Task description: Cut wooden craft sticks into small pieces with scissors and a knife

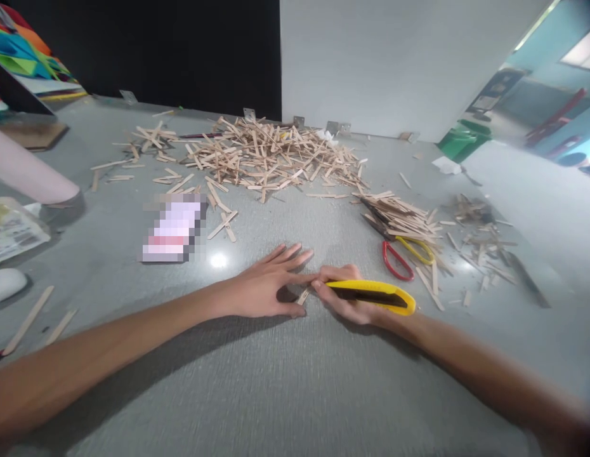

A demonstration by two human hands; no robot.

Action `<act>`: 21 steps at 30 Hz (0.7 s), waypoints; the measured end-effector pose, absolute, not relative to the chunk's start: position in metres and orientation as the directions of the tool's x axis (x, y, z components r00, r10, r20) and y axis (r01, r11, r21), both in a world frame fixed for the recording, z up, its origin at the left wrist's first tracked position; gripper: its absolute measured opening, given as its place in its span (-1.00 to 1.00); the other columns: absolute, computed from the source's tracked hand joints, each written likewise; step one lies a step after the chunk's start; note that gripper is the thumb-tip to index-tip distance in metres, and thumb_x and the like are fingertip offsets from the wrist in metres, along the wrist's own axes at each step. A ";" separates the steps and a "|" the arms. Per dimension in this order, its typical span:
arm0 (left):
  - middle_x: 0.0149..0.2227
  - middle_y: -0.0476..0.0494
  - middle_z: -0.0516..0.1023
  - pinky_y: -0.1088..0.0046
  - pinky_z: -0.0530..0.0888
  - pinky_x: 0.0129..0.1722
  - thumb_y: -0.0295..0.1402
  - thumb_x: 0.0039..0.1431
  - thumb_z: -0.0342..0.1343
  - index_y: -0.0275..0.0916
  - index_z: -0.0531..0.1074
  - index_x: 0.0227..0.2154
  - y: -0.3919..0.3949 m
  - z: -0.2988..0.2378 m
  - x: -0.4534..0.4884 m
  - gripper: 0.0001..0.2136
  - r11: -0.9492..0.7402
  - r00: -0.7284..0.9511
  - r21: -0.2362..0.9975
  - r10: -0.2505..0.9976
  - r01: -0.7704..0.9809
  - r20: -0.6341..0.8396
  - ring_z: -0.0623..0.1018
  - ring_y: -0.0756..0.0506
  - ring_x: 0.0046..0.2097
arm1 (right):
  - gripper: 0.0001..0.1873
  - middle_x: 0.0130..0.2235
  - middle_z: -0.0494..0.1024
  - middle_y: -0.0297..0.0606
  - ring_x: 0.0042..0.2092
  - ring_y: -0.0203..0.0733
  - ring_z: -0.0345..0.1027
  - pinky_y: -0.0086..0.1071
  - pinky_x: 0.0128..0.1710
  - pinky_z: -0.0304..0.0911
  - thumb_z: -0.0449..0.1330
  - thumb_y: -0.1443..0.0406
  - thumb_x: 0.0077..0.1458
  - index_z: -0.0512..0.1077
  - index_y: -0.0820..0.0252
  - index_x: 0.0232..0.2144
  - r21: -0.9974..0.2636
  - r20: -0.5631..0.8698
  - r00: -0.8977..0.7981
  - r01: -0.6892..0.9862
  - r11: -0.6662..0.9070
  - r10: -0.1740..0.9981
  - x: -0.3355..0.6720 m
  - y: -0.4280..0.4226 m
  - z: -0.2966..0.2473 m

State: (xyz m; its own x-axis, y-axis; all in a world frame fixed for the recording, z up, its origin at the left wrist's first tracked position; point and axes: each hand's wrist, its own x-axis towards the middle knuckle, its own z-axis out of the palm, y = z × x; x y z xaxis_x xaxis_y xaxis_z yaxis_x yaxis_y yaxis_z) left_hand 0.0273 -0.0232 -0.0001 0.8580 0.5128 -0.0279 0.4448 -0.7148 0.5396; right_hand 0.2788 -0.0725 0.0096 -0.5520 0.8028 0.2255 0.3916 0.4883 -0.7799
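Note:
My right hand (pixel 345 295) is closed round a yellow utility knife (pixel 390 295) with a black inlay, its front end pointing left. Whether the blade is out is hidden by the fingers. My left hand (pixel 271 282) lies spread on the grey table (pixel 257 393), its index fingertip meeting the right hand's fingers. Between the left thumb and index finger a short piece of wooden stick (pixel 303 296) lies on the table, partly covered by the hands.
A large heap of wooden sticks (pixel 271 155) spreads at the back. Red-and-yellow-handled scissors (pixel 397 260) lie by a stick bundle (pixel 402 216) on the right. A phone (pixel 174 228), a white mouse (pixel 7 285) and a pink cylinder (pixel 33 168) are on the left.

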 end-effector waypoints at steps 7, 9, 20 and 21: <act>0.61 -0.03 -0.12 -0.28 -0.10 0.53 0.16 0.29 0.30 0.26 0.32 0.42 -0.022 -0.005 0.024 -0.32 -0.718 0.865 0.569 0.501 0.401 0.022 -0.14 -0.44 0.60 | -0.60 -0.52 0.37 -0.42 -0.50 -0.31 0.19 -0.36 -0.41 0.11 0.10 0.11 0.46 0.34 0.12 -0.44 -0.812 0.160 -0.509 0.420 0.406 0.846 0.280 -0.076 0.011; 0.61 -0.04 -0.12 -0.28 -0.10 0.53 0.16 0.28 0.30 0.26 0.33 0.41 -0.023 -0.005 0.025 -0.32 -0.717 0.863 0.567 0.504 0.406 0.020 -0.14 -0.45 0.60 | -0.60 -0.52 0.38 -0.42 -0.50 -0.32 0.19 -0.36 -0.40 0.10 0.10 0.10 0.46 0.34 0.13 -0.44 -0.805 0.162 -0.514 0.426 0.414 0.843 0.281 -0.076 0.009; 0.62 -0.03 -0.15 -0.28 -0.12 0.53 0.19 0.29 0.27 0.28 0.30 0.42 -0.023 -0.006 0.025 -0.32 -0.727 0.866 0.544 0.499 0.419 0.000 -0.17 -0.44 0.60 | -0.59 -0.56 0.40 -0.43 -0.53 -0.30 0.24 -0.34 -0.42 0.13 0.15 0.08 0.46 0.34 0.12 -0.43 -0.844 0.125 -0.498 0.401 0.356 0.858 0.281 -0.075 0.003; 0.62 -0.03 -0.14 -0.27 -0.11 0.53 0.19 0.29 0.27 0.28 0.30 0.43 -0.023 -0.006 0.026 -0.31 -0.727 0.867 0.546 0.499 0.416 0.004 -0.16 -0.44 0.60 | -0.59 -0.56 0.40 -0.43 -0.52 -0.29 0.25 -0.34 -0.41 0.13 0.14 0.08 0.46 0.34 0.12 -0.43 -0.837 0.126 -0.497 0.412 0.361 0.859 0.281 -0.075 0.003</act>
